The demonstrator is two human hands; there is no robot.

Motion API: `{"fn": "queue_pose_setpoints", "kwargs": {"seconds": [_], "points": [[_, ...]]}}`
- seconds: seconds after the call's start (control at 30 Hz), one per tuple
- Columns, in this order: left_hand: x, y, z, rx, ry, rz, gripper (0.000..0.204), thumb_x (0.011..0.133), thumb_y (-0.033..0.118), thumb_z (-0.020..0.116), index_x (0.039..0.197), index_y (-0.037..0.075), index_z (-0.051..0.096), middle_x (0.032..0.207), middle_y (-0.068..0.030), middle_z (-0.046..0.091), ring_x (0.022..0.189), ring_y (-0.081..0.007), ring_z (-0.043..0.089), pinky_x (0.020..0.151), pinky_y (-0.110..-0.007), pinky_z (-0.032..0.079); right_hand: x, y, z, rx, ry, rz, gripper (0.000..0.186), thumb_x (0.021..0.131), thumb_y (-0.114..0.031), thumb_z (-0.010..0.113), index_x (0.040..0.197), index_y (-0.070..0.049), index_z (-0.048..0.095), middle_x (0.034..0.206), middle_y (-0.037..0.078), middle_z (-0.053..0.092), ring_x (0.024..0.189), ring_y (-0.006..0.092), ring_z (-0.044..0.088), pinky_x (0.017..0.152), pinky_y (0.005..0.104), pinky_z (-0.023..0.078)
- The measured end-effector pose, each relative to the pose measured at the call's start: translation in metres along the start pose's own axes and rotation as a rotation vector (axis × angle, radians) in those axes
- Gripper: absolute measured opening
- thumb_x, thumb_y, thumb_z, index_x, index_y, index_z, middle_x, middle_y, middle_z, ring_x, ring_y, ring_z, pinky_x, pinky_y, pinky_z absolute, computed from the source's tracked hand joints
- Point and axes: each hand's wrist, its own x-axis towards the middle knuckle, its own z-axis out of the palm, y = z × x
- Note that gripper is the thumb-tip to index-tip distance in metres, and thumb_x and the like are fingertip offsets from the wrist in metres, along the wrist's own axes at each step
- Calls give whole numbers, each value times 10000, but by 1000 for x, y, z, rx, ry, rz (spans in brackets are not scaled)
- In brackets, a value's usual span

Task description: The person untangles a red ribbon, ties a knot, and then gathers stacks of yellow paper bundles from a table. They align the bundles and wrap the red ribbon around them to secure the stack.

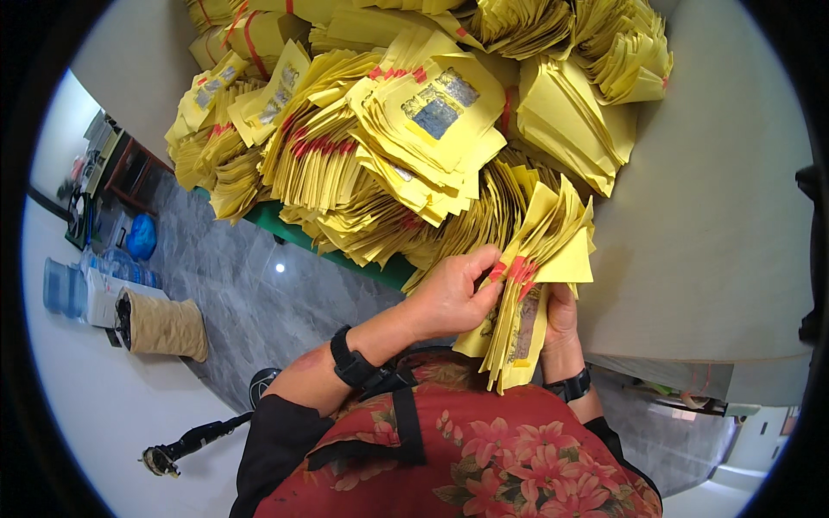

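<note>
- Left hand (pixel 453 292), at five o'clock, is curled nearly closed, thumb and fingers pinching the near edges of the yellow sheaf.
- Right hand (pixel 561 319), at four o'clock, is partly hidden behind the sheaf and appears to back it from the far side; how far its fingers are bent I cannot tell.
- The sheaf (pixel 522 302) is at four o'clock, between both hands: thin, matt, crisp-edged paper, fanned at its upper end, with red patches across the middle and a dull metallic panel on a lower face.
- At twelve o'clock rises the pile (pixel 332 177), layered and ragged, its packed edges ribbed like pleats; red marks streak them.
- On top of it, a tilted stack (pixel 458 91) shows smooth silvery rectangles and dark printed figures.
- At eleven o'clock, thicker blocks are cinched by narrow red bands (pixel 256 45).
- A flat green edge (pixel 289 231) shows beneath the pile at ten o'clock.
- A smooth beige panel (pixel 717 198) curves along three o'clock.
- At nine o'clock: glossy, veined grey floor (pixel 246 281), a wrinkled tan sack (pixel 164 326), a shiny blue bag (pixel 141 236).
- Red floral cloth (pixel 484 449) covers the body at five to six o'clock.
</note>
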Motion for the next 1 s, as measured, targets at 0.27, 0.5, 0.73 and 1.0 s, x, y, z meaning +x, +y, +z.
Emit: {"fn": "queue_pose_setpoints", "kwargs": {"seconds": [0.27,0.5,0.73,1.0], "points": [[-1,13,-13,-240,31,-107,518,888,241,709,1282,-24,503,962,-99,678,799,-91,612,754,-285,514,2,-2,4,-201,203,-183,493,939,-316,650,1333,-48,527,1253,110,628,1108,263,624,956,435,524],[13,18,-11,336,41,-44,387,886,200,667,1204,31,524,868,-202,683,812,-351,685,719,-387,534,-4,-6,13,-282,208,-134,404,943,-197,614,1294,-11,542,1229,127,624,1109,259,617,964,407,509],[47,60,-59,773,261,271,355,845,324,727,1057,47,655,835,-178,696,761,-331,690,682,-413,546,0,-10,14,-147,172,-95,453,934,-176,631,1336,-6,512,1259,162,616,1118,315,614,975,479,512],[134,85,-143,1475,298,-420,416,783,378,775,1055,67,724,1093,-149,692,1068,-309,612,871,-388,516,3,-6,18,-114,151,-138,415,951,-151,612,1337,-35,515,1252,122,613,1112,285,616,943,450,532]]}}
